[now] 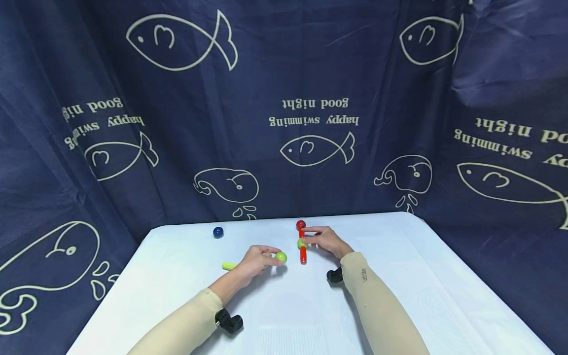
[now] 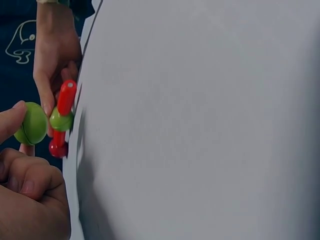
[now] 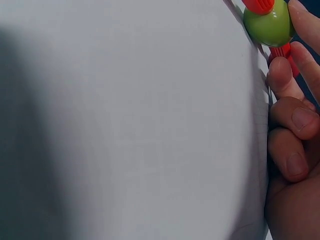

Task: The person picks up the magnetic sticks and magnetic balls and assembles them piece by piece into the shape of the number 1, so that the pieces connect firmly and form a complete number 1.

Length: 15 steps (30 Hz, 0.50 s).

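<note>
My left hand (image 1: 256, 261) pinches a light green ball (image 1: 281, 257) between thumb and fingertips, just above the table. In the left wrist view this green ball (image 2: 34, 123) shows a seam, with the other fingers curled below. To its right, my right hand (image 1: 327, 240) holds a joined toy piece at its right side: a red ball (image 1: 301, 225), a red rod, a second green ball (image 1: 302, 244) and a nearer red rod (image 1: 303, 255) in line. The right wrist view shows a fingertip against this green ball (image 3: 269, 25); the rod behind it is partly hidden by fingers.
A dark blue ball (image 1: 218, 232) lies at the back left of the white-covered table (image 1: 288, 315). A yellow-green rod (image 1: 229, 266) lies left of the left hand, partly behind it. A dark blue curtain (image 1: 310, 187) with fish drawings hangs behind the table.
</note>
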Each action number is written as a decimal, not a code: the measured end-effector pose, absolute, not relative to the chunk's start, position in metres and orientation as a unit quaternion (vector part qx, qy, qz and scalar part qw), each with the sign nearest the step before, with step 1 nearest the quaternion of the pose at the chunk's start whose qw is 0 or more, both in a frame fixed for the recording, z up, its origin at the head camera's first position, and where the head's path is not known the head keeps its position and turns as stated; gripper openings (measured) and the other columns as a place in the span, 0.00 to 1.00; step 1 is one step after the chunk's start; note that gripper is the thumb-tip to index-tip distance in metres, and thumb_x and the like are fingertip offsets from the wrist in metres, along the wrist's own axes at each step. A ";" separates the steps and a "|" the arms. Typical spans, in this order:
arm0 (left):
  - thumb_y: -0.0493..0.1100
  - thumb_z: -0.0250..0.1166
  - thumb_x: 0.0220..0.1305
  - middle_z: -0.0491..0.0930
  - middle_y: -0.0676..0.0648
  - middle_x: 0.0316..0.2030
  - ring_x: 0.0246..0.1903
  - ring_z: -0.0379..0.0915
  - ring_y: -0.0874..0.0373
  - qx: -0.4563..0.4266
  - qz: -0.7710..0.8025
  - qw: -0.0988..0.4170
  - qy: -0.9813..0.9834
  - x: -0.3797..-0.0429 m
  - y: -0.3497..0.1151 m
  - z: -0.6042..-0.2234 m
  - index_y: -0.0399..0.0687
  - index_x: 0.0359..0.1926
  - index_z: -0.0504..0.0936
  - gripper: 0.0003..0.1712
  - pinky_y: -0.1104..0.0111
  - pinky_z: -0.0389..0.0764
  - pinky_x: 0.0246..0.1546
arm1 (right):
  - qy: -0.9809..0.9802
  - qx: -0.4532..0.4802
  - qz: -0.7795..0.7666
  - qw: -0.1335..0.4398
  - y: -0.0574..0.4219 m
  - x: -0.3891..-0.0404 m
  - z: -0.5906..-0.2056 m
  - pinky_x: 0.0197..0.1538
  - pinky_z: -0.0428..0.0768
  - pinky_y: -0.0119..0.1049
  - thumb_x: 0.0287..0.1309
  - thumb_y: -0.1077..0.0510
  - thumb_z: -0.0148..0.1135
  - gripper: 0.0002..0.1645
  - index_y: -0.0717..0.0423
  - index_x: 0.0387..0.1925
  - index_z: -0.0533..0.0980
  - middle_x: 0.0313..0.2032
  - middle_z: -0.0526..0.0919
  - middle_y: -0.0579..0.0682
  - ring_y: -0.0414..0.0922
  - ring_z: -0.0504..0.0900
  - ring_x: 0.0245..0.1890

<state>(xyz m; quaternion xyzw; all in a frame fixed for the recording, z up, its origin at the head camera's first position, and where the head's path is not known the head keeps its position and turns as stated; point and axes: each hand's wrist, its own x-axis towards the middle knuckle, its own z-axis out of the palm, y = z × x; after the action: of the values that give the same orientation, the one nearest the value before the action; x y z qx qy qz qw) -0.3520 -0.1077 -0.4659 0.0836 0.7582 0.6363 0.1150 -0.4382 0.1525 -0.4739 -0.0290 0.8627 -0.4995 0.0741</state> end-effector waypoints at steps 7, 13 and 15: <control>0.38 0.75 0.53 0.60 0.59 0.12 0.12 0.49 0.66 0.094 0.633 0.135 0.756 -0.349 -0.098 -0.467 0.36 0.52 0.84 0.24 0.73 0.55 0.14 | 0.856 -0.033 -0.509 0.077 0.153 -0.438 -0.474 0.40 0.70 0.36 0.50 0.43 0.77 0.32 0.41 0.59 0.82 0.41 0.80 0.50 0.47 0.74 0.37; 0.38 0.76 0.52 0.59 0.58 0.13 0.12 0.49 0.65 0.097 0.627 0.141 0.760 -0.345 -0.088 -0.468 0.36 0.52 0.84 0.24 0.73 0.55 0.15 | 0.857 -0.034 -0.508 0.081 0.154 -0.440 -0.475 0.43 0.72 0.37 0.49 0.41 0.77 0.32 0.39 0.59 0.82 0.48 0.81 0.49 0.48 0.75 0.40; 0.37 0.76 0.51 0.59 0.58 0.13 0.12 0.49 0.65 0.098 0.625 0.141 0.761 -0.344 -0.085 -0.468 0.36 0.51 0.84 0.24 0.73 0.55 0.15 | 0.858 -0.029 -0.506 0.083 0.154 -0.441 -0.475 0.44 0.72 0.37 0.49 0.41 0.77 0.32 0.38 0.58 0.82 0.51 0.81 0.49 0.48 0.75 0.42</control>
<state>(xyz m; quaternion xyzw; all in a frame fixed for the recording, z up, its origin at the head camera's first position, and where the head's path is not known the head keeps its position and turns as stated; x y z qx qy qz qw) -0.3444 -0.0849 -0.4675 0.0982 0.7615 0.6250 0.1411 -0.4411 0.1540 -0.4753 -0.0294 0.8581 -0.5058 0.0834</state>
